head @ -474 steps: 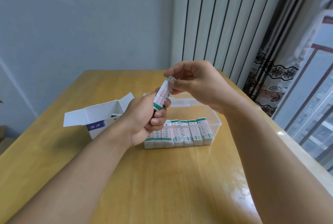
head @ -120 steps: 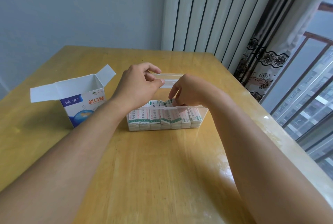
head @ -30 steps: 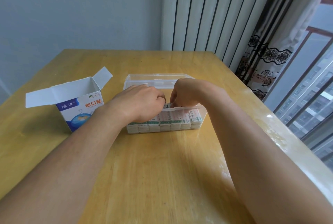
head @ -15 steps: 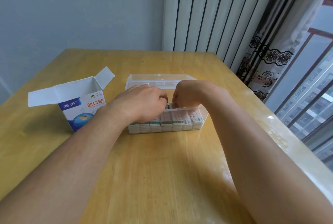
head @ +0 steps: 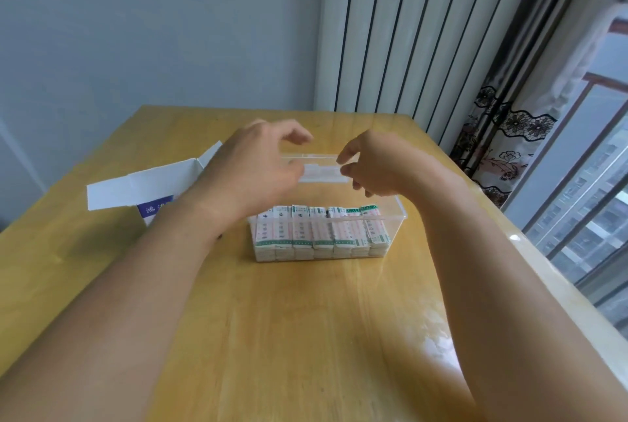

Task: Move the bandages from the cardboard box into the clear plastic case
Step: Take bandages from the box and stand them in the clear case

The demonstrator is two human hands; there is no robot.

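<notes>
The clear plastic case sits on the bench just below and nearer than both sets of fingers, its long axis running left to right. Inside it the bandages stand in a side-by-side row spanning the case, each stack's long axis running front to back, green-banded ends toward the near wall. The case's lid is raised behind the row, its edge running left to right between the two hands. The left hand is at the lid's left end, fingers loosely curved and spread; motion blur leaves it unclear whether they grip the lid or merely touch it. The right hand is at the lid's right end, its fingers drawn narrow toward the thumb, apparently pinching the lid's edge. The cardboard box stands to the left of the left fingers, flaps open, partly hidden by the left forearm. The bench is glossy yellow wood. Beyond the fingers are a pale blue wall and white vertical panels; to the right hang a patterned curtain and a window with railing.
</notes>
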